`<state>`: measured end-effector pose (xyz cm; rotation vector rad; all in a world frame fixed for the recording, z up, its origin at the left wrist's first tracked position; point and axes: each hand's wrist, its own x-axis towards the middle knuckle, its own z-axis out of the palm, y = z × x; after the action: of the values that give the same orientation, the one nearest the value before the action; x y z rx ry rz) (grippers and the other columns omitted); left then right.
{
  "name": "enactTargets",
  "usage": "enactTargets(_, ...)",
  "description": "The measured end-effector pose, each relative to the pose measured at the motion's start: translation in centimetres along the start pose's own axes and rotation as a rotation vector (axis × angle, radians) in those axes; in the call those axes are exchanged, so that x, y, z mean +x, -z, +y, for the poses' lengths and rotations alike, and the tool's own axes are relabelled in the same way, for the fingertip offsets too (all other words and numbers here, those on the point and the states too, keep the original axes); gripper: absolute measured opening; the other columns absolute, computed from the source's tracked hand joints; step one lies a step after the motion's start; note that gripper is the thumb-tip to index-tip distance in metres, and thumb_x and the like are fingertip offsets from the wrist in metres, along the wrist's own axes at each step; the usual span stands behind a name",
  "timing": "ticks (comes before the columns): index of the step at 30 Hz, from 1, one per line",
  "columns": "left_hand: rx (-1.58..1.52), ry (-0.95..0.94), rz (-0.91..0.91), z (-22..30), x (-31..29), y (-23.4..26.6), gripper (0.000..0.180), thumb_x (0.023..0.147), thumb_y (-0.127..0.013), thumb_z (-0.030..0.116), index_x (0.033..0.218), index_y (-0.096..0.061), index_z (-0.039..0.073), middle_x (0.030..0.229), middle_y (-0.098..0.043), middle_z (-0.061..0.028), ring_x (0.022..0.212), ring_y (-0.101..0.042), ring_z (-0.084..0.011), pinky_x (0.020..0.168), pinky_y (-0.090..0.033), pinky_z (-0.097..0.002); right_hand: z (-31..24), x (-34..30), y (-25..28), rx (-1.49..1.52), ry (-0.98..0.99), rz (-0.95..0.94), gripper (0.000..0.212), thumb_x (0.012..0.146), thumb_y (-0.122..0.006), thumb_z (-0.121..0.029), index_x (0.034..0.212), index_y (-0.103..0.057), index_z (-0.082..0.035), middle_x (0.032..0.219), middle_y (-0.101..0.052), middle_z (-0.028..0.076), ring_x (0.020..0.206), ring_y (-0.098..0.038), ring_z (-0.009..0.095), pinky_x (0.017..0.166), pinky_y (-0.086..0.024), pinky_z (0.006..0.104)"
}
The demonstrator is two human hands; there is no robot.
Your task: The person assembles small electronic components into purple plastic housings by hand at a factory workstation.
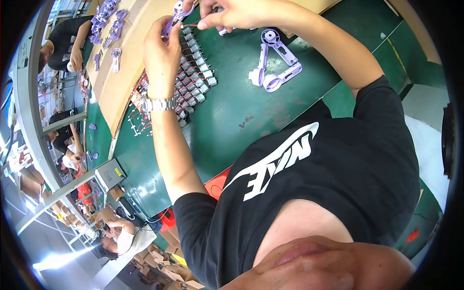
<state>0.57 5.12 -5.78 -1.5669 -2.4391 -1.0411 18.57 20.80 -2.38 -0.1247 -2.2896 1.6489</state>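
Observation:
My left hand, a metal watch on its wrist, is closed round a purple plastic part with a ring-shaped end at the top edge. Fingers of my right hand are pinched together beside it, at the end of a short red wire that spans the gap between both hands. Something dark shows among the right fingers, too small to name. Below my left hand lie rows of small grey motors with red wires. More purple parts, with round ends and long arms, rest on the green table to the right.
A brown board lies on the green table at left, with several purple parts on it. A grey box stands at the table's lower left edge. Other people work at benches beyond a metal frame.

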Motion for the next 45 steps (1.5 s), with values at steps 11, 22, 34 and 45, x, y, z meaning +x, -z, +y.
enactTargets(11, -0.445, 0.286, -0.058, -1.1, -3.2, 0.8, 0.037, 0.11, -0.054, 0.035, 0.099, -0.066, 0.001, 0.072, -0.055, 0.0029, 0.065, -0.053, -0.006, 0.06, -0.045, -0.0228, 3.5, 0.8, -2.2, -0.4, 0.578, 0.324, 0.012, 0.091, -0.066, -0.006, 0.097, -0.072, 0.003, 0.09, -0.068, 0.021, 0.086, -0.067, 0.041, 0.079, -0.054, 0.0456)
enactTargets(22, -0.806, 0.401, -0.14, -0.5, -3.9, 0.0, 0.034, 0.109, -0.054, 0.036, 0.103, -0.065, 0.005, 0.075, -0.053, 0.0035, 0.067, -0.05, -0.0067, 0.062, -0.047, -0.0229, 3.4, 0.0, -3.6, -0.552, 0.592, 0.331, 0.006, 0.087, -0.066, -0.003, 0.09, -0.067, 0.001, 0.083, -0.062, 0.019, 0.079, -0.063, 0.039, 0.072, -0.052, 0.046)
enactTargets(34, -0.729, 0.342, -0.159, 0.5, -4.2, 0.0, 0.035, 0.11, -0.053, 0.036, 0.1, -0.065, 0.004, 0.073, -0.052, 0.0037, 0.065, -0.049, -0.0075, 0.061, -0.045, -0.0234, 2.6, -0.7, -4.0, -0.636, 0.401, 0.294, 0.011, 0.088, -0.06, -0.005, 0.081, -0.062, 0.004, 0.081, -0.06, 0.022, 0.077, -0.063, 0.041, 0.07, -0.052, 0.0478)
enactTargets(45, -0.732, 0.337, -0.165, 0.3, -4.3, -0.1, 0.036, 0.11, -0.052, 0.034, 0.1, -0.066, 0.002, 0.071, -0.053, 0.0035, 0.062, -0.05, -0.0068, 0.058, -0.044, -0.0228, 2.4, -0.7, -4.3, -0.644, 0.36, 0.263, 0.012, 0.088, -0.059, -0.005, 0.081, -0.062, 0.005, 0.082, -0.06, 0.022, 0.077, -0.063, 0.042, 0.07, -0.052, 0.0475)
